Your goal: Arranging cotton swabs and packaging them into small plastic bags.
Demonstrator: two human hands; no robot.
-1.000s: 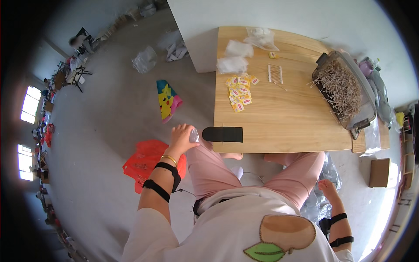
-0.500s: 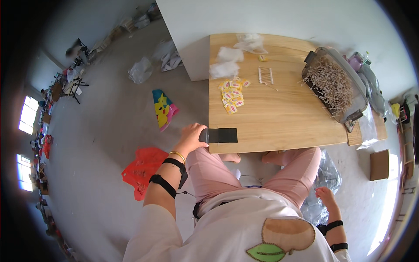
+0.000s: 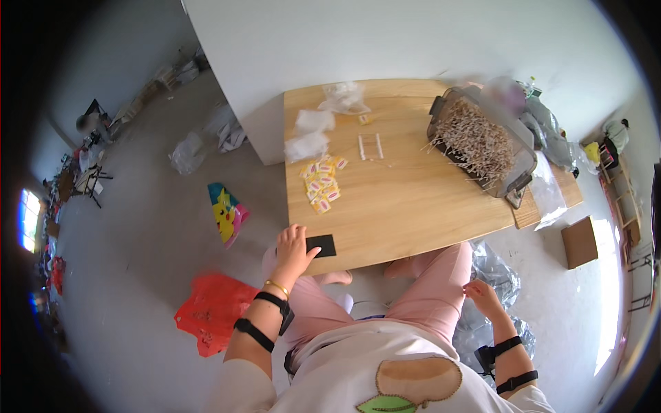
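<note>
At the table's near left corner, my left hand (image 3: 294, 249) lies on a flat black rectangle (image 3: 326, 246), fingers stretched forward and thumb on its surface. The hand covers the rectangle's left part. My right hand (image 3: 482, 297) hangs beside my right thigh, fingers loosely apart, with nothing visible in it. Beyond my left hand lies a loose pile of small yellow-and-white packets (image 3: 321, 184). Farther back is a row of cotton swabs (image 3: 370, 146), and one single packet (image 3: 365, 120) lies behind it.
A grey plastic bin (image 3: 521, 180) heaped with cotton swabs (image 3: 475, 143) stands at the table's right. Clear plastic bags (image 3: 344, 98) lie at the back left. A red bag (image 3: 217, 313) and a colourful bag (image 3: 226, 213) are on the floor left; a cardboard box (image 3: 580, 244) stands right.
My left hand has shifted from gripping the black rectangle's left end to lying over it, with less of it showing. My right hand has come forward beside my thigh. The view has shifted.
</note>
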